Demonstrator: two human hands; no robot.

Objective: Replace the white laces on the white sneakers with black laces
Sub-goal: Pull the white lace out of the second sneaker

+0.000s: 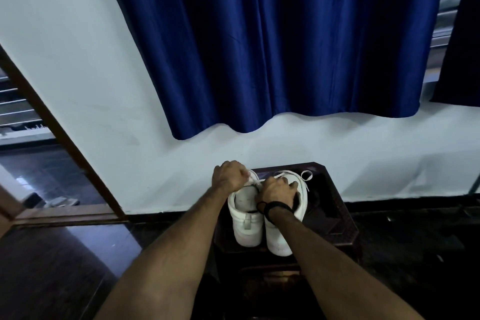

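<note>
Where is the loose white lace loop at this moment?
In the head view, the loose white lace loop lies at the far right of the white sneakers, on the dark stool, just beyond the right hand.

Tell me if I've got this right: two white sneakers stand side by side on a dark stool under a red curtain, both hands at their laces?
Nearly. The head view shows the curtain is blue, not red. The sneakers, stool, left hand and right hand are as you said.
</note>
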